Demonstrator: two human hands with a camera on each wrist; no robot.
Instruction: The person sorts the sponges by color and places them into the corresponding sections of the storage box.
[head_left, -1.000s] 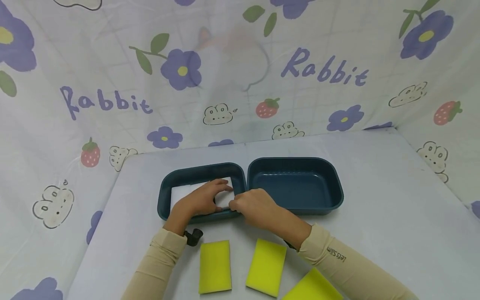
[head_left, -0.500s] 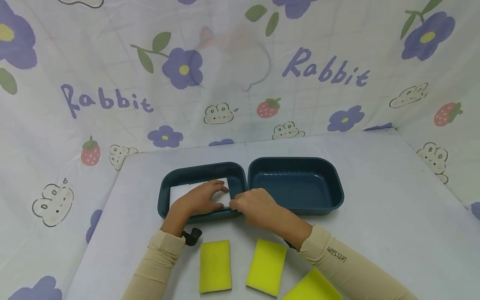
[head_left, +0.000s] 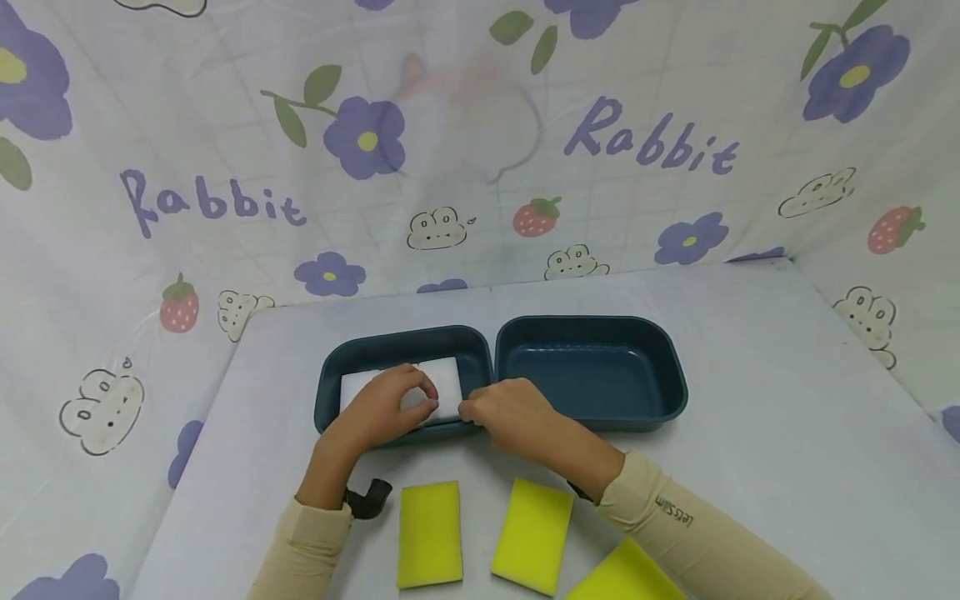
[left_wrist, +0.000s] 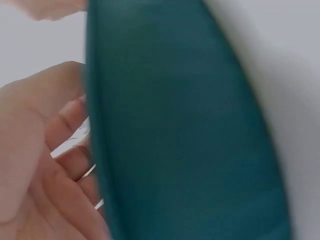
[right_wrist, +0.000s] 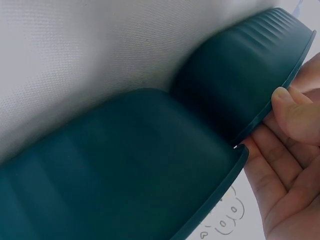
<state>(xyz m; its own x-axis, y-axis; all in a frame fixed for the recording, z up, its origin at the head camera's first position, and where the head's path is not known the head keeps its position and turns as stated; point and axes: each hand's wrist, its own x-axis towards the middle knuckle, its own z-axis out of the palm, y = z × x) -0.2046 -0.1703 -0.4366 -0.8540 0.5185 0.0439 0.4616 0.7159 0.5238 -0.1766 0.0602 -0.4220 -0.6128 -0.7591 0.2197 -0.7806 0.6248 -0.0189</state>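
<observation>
In the head view a dark teal plastic bin [head_left: 474, 350] at the left holds white rectangular sponges [head_left: 442, 385] lying side by side. Over those sponges hovers my left hand [head_left: 386, 407], its fingers loosely bent with no object between them; it covers part of the row. My right hand [head_left: 517, 417] pinches the front right rim of this left bin, thumb and fingers on the edge. The right wrist view shows that thumb [right_wrist: 295, 115] on the rim. The left wrist view shows the bin's outer wall [left_wrist: 185, 130] beside the left palm [left_wrist: 35, 165].
A second teal bin [head_left: 592, 375] with a bare floor touches the left bin on its right. Several yellow sponges, including one at left [head_left: 431, 535], one in the middle [head_left: 532, 537] and one at right [head_left: 626, 575], lie in front. A printed curtain [head_left: 480, 150] hangs behind the white table.
The rightmost white sponge first slid left with my left hand on it. That hand then let go and drew back left and toward me. The right hand stayed on the rim.
</observation>
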